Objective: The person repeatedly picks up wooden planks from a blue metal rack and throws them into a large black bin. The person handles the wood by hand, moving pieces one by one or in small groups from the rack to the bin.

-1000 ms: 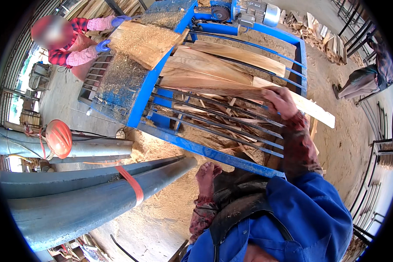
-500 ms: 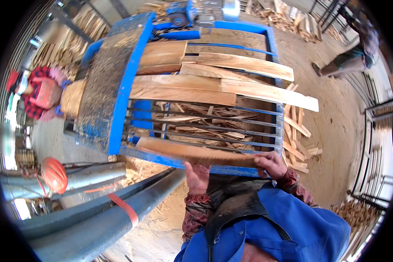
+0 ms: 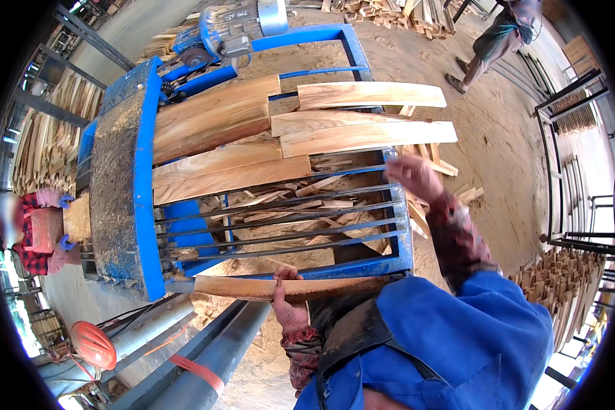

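Observation:
My left hand (image 3: 290,304) is closed round a wooden board (image 3: 232,288), its thumb on the near side and fingertips over the far side. The board lies crosswise close to my apron, along the near edge of the blue machine frame (image 3: 307,273). My right hand (image 3: 415,179) is off the board, slightly blurred, with fingers apart above the frame's right end. It is nearest to the right tips of the bars (image 3: 335,238). Farther back, several boards lie across the bars, one pale board (image 3: 369,139) reaching past the right end.
A co-worker in red check (image 3: 37,229) stands at the machine's left end. Another person (image 3: 488,44) stands far right. A blue motor (image 3: 236,31) sits at the back. Scrap wood lies beneath the bars. Grey beams (image 3: 208,362) and an orange helmet-like object (image 3: 93,345) are at near left.
My right hand has let go of the board's right end and moved away from me over the frame. My left hand now wraps the board, which has come nearer my body. The view has turned.

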### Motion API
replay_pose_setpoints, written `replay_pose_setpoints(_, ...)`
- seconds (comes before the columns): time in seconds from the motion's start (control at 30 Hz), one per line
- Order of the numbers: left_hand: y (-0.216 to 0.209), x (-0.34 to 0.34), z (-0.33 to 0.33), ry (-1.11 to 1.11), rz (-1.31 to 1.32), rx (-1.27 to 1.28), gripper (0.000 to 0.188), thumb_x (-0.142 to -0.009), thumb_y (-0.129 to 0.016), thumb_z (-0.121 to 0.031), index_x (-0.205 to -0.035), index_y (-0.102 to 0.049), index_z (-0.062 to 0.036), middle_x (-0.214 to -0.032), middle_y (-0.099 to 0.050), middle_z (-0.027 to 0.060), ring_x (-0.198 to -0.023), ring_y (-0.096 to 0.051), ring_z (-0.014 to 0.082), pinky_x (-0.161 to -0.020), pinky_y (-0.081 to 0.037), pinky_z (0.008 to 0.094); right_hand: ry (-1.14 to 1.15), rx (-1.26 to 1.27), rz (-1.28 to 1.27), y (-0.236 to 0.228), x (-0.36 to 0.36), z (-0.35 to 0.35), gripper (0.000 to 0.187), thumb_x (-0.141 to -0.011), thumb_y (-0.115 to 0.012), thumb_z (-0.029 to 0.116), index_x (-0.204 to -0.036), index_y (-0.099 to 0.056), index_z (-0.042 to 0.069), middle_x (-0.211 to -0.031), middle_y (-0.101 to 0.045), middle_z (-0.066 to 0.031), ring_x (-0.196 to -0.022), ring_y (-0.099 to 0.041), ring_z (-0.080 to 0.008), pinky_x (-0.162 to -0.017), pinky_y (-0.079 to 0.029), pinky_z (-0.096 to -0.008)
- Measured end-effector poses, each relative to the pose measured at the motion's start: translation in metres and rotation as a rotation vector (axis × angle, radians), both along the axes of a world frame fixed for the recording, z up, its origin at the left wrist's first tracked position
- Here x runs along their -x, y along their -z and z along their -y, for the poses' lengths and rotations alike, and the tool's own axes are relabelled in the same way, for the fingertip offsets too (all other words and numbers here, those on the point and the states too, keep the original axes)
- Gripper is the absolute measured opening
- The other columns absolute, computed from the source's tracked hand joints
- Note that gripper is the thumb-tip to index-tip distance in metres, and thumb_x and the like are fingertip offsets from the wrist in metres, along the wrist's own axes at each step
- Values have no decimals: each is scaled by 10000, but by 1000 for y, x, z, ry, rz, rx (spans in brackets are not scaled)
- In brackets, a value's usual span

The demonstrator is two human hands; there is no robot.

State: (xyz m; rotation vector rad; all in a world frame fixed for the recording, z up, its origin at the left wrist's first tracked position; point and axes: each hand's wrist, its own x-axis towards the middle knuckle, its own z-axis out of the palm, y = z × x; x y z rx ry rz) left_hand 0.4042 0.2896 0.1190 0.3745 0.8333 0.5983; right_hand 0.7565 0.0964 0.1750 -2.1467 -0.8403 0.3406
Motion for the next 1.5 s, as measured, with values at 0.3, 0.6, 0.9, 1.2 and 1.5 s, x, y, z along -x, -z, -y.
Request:
replay_pose_setpoints(0.3,0,-10,2,61,-49,-42,355,-920,-570,-160,-1239,-507,-15,-1108,-607,126,-1009,-601,233,-907,-497,384,-10,454,172,90,-181,-17,489,-833,-671,520,-972,-714,52,-873,-686,-189,-872,-660,-330,-783,-496,-427)
replay_pose_setpoints(0.6,-1,-9,10,12,-75,-25,361,-908,-604,-136,-1231,-502,-12,-1075,-625,140,-1015,-617,261,-922,-496,411,129,491,196,20,-173,-33,579,-707,-727,616,-917,-737,76,-779,-695,-140,-782,-685,-292,-688,-505,-411)
replay_pose_setpoints(0.9,19,-6,16,12,-8,27,302,-905,-639,-124,-1174,-551,-18,-1013,-649,149,-949,-637,265,-860,-520,403,45,51,105,-10,-99,13,459,-828,-765,266,-1131,-605,-40,-901,-684,-151,-808,-621,-165,-735,-506,-338)
replay_pose_setpoints(1.2,15,-4,18,13,11,68,283,-913,-668,-177,-1140,-583,-29,-987,-666,135,-925,-654,261,-832,-530,398,-195,-25,-415,32,101,-12,233,-866,-682,108,-1056,-612,-9,-682,-586,-42,-617,-542,-103,-561,-464,-297)
replay_pose_setpoints(1.5,15,14,26,-18,109,116,442,-941,-634,-313,-1259,-500,-36,-1141,-623,148,-1045,-619,279,-925,-513,442,-490,123,-345,12,187,-48,342,-844,-686,185,-1099,-598,-25,-925,-650,-235,-857,-647,-397,-723,-518,-424)
